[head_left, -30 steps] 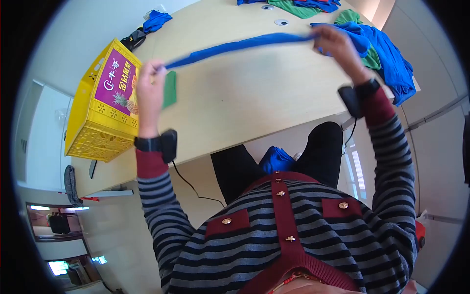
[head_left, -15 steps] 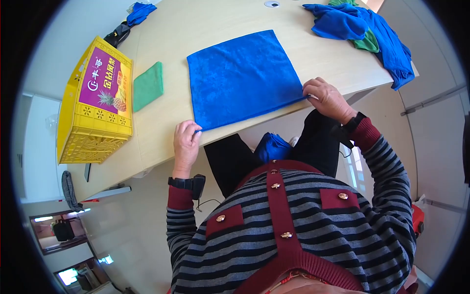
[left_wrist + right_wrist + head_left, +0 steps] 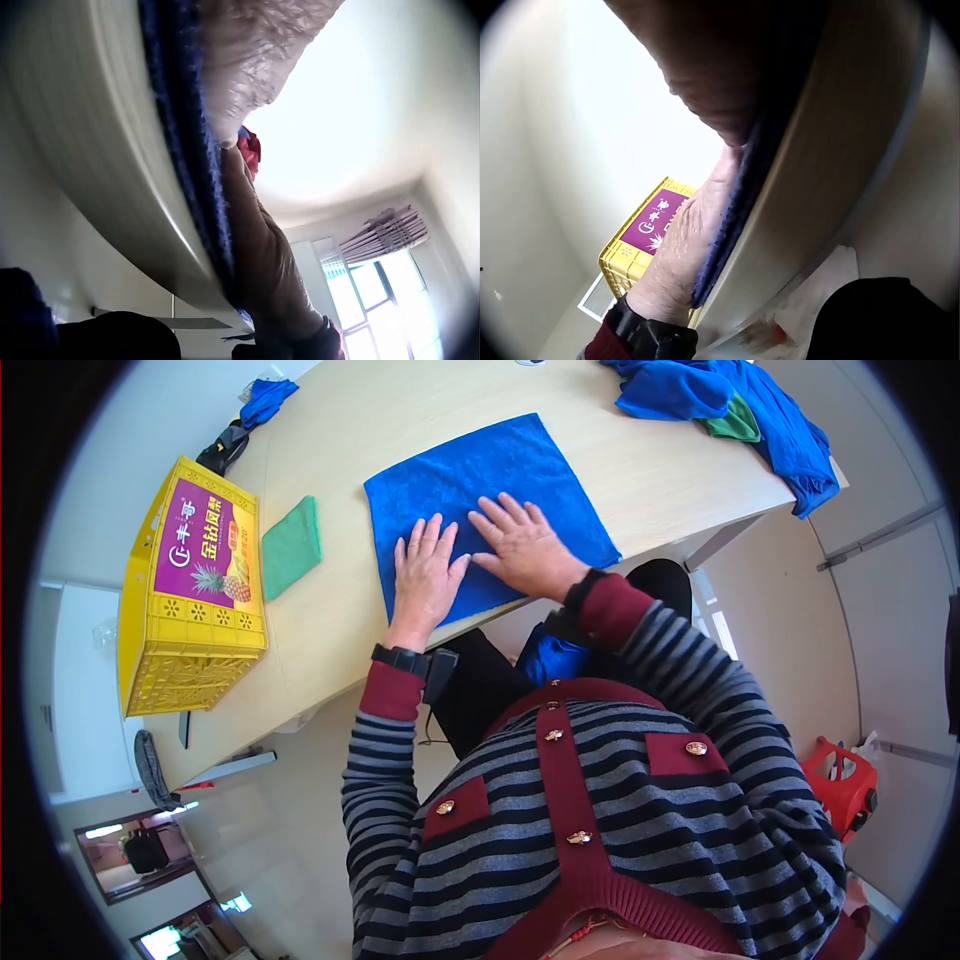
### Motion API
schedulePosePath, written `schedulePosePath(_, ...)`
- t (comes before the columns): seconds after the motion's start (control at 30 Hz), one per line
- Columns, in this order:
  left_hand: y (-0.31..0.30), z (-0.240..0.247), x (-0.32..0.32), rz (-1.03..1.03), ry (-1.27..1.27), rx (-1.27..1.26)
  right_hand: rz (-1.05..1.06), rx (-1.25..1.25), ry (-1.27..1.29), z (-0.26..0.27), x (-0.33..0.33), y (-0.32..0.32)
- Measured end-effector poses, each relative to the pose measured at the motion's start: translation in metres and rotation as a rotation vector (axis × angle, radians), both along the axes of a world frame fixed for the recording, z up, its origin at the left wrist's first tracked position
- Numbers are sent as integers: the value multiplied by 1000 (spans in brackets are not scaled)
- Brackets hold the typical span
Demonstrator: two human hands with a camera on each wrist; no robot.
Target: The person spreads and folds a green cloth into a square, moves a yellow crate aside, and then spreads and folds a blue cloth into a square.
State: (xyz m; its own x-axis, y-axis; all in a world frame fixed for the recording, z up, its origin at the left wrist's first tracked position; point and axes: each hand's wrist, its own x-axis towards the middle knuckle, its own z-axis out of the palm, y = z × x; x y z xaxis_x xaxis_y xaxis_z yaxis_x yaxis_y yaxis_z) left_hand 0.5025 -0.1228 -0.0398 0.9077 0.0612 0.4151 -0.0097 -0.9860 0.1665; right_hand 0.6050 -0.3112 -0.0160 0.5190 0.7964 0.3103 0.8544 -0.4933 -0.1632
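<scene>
A blue cloth (image 3: 460,470) lies spread flat on the table, its near side along the table's front edge. My left hand (image 3: 425,575) rests flat on its left part, fingers straight and pointing away from me. Beside it my right hand (image 3: 525,548) presses on the cloth's middle with fingers spread, the two thumbs close together. In the left wrist view the blue cloth (image 3: 191,150) shows as a thin layer between the hands and the tabletop. Left of it lies a folded green cloth (image 3: 292,548).
A yellow crate (image 3: 190,630) with a pineapple label stands at the table's left. Blue cloths (image 3: 790,440) and a green one (image 3: 738,420) are heaped at the far right, partly hanging over the edge. A red stool (image 3: 845,785) is on the floor at right.
The blue cloth, earlier held stretched in the air by both hands, came down flat on the table. Both hands let go of its near corners and moved inward onto it.
</scene>
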Motion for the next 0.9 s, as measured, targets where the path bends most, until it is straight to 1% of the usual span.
schedulePosePath(0.03,-3,-5,4,28,43,84,-18,-38,-8,-9,-3,6)
schedulePosePath(0.07,0,-10,5,19,49,83,-35,-79,-15,-13,-4,7)
schedulePosePath(0.1,7,-13,2,72,85,65,-42,-83,-9,-16,1,3)
schedulePosePath(0.17,18,-19,-7,185,159,23,-145,-98,-46,-16,19,-17)
schedulePosePath(0.2,23,-22,-12,185,163,18,-193,-104,-67,-15,27,-26)
schedulePosePath(0.23,28,-21,-17,216,180,-10,-191,-106,-67,-13,35,-36)
schedulePosePath(0.3,36,-19,-26,279,210,-62,-287,-163,-43,-11,50,-55)
schedulePosePath(0.43,44,-20,-38,299,242,-91,-303,-148,-66,-19,71,-82)
schedulePosePath(0.47,46,-17,-40,302,234,-90,-301,-145,-74,-10,74,-85)
schedulePosePath(0.57,52,-3,-37,313,347,-65,-305,-357,113,21,90,-88)
schedulePosePath(0.6,52,2,-32,323,333,-68,-296,-355,99,26,93,-80)
schedulePosePath(0.7,46,22,8,236,202,-64,-200,-180,45,30,92,-30)
schedulePosePath(0.77,46,6,46,127,101,28,-126,-170,17,23,82,14)
schedulePosePath(0.8,44,1,63,151,82,20,-66,-162,5,15,81,30)
schedulePosePath(0.83,43,-4,78,114,95,39,-40,-169,-17,8,81,39)
schedulePosePath(0.87,42,-7,86,80,111,53,-46,-158,-30,-4,83,49)
schedulePosePath(0.9,41,-6,86,110,101,37,-51,-148,-39,-13,82,58)
